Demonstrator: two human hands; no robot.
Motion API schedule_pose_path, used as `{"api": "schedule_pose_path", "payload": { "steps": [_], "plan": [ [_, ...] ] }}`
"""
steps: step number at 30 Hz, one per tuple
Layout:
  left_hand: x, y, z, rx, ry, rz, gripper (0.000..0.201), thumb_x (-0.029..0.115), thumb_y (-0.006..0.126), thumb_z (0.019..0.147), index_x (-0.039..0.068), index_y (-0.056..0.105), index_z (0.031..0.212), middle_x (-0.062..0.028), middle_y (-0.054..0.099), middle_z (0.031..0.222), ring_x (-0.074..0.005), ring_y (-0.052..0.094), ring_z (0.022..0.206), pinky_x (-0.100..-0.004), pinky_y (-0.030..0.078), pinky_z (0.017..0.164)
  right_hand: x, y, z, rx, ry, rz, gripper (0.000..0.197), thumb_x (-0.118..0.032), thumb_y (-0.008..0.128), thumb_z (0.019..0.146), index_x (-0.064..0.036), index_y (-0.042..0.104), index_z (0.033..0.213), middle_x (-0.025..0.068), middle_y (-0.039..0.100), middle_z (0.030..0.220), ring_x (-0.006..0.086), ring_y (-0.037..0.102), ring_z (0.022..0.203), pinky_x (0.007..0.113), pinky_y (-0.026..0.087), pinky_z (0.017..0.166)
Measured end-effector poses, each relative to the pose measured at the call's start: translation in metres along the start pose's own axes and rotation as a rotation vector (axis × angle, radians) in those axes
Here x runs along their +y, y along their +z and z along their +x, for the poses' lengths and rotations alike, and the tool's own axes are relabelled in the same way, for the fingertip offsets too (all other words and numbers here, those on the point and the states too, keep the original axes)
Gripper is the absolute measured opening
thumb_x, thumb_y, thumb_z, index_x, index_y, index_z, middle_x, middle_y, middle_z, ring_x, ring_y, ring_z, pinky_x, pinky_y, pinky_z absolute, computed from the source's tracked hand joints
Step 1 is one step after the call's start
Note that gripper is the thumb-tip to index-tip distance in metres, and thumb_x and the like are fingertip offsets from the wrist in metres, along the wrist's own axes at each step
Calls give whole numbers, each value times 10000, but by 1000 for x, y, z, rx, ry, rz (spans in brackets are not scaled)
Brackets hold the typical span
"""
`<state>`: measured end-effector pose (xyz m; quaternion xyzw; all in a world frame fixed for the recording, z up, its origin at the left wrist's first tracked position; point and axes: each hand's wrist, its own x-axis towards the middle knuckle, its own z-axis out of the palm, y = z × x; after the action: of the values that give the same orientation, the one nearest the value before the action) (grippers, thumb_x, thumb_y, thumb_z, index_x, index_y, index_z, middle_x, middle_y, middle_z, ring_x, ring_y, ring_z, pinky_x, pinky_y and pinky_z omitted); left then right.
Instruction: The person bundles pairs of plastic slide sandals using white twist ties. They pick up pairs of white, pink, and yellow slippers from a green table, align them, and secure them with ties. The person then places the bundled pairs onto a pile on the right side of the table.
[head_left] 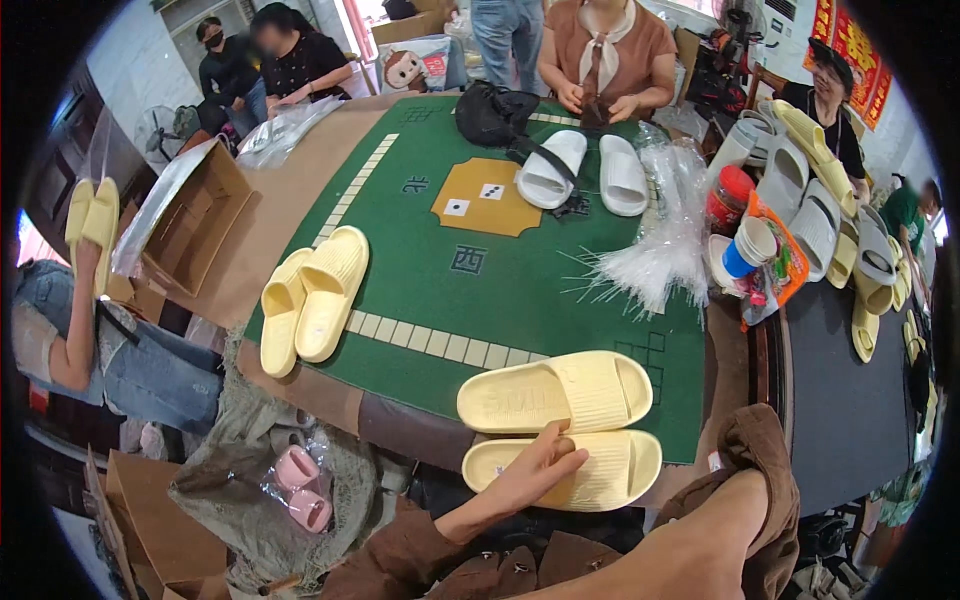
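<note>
Two pale yellow slide sandals (pixel 515 395) lie side by side at the near edge of the green table mat, toes to the right. My left hand (pixel 535 465) rests over the nearer slide (pixel 625 475), beside its strap. Its thumb and forefinger are apart, with the fingertips close to the gap between the two slides. My right forearm (pixel 680 520) bends down across the lower right; its hand is out of sight below the edge. Another pair of yellow slides (pixel 335 295) sits on the left of the mat.
White slides (pixel 622 175), a black bag (pixel 492 112) and clear plastic strips (pixel 665 225) lie across the mat. A red-lidded jar (pixel 730 195) and stacked slides are at right. An open carton (pixel 195 225) stands left. Pink slides (pixel 298 468) lie in plastic below. Several people surround the table.
</note>
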<state>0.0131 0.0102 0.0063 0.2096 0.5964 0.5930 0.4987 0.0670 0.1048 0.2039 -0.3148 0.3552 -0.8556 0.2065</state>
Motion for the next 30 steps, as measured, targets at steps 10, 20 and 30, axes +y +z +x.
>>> {"api": "schedule_pose_path", "payload": {
  "steps": [10, 20, 30],
  "plan": [
    [19, 19, -5, 66, 70, -851, 423, 190, 523, 986, 90, 319, 1343, -86, 407, 1384, -183, 387, 1325, -396, 288, 1145, 24, 0, 9, 15, -47, 19, 758, -563, 214, 1003, 47, 441, 1393, 210, 451, 1433, 277, 458, 1296, 392, 318, 1102],
    [-6, 23, 40, 326, 288, -1314, 296, 176, 487, 969, 62, 478, 1243, -80, 469, 1349, -190, 394, 1310, -434, 282, 1149, 19, -37, -19, 264, 47, -380, 691, -535, 328, 1026, 59, 477, 1345, 195, 543, 1312, 249, 501, 1258, 387, 351, 1092],
    [23, 31, 17, 96, 144, -985, 676, 128, 498, 962, 99, 139, 1534, -134, 391, 1473, -292, 418, 1342, -398, 308, 1134, -19, -232, -176, 1295, 40, -2057, 169, -16, 643, 829, -41, 673, 993, 89, 629, 932, 255, 621, 826, 339, 510, 709]
  ]
}}
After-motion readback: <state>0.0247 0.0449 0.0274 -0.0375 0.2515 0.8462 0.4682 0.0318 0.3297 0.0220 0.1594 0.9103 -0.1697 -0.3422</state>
